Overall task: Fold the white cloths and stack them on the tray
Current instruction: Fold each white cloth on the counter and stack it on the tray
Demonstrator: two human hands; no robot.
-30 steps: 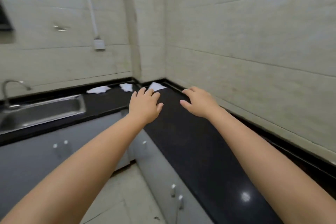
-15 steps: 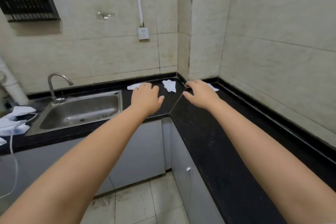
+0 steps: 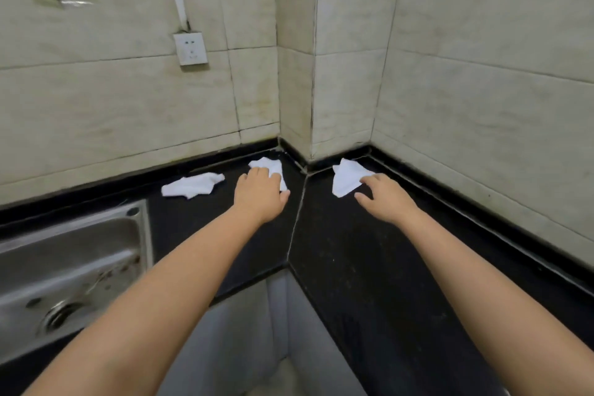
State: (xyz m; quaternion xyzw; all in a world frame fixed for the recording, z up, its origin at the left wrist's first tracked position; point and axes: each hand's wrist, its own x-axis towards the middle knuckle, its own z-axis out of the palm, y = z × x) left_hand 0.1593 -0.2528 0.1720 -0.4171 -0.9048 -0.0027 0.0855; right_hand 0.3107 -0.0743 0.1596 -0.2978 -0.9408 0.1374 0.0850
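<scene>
Three crumpled white cloths lie on the black countertop near the inner wall corner. My left hand lies palm down over the middle cloth, fingers extended onto it. My right hand reaches the right cloth, with fingertips touching its near edge. The left cloth lies untouched beside the sink. No tray is in view.
A steel sink is set into the counter at the left. Tiled walls with a protruding corner column close off the back, and a wall socket hangs above. Grey cabinet fronts stand below the counter edge.
The view has moved closer to the corner. Both hands have reached forward: the left now rests on the middle cloth, the right touches the right cloth.
</scene>
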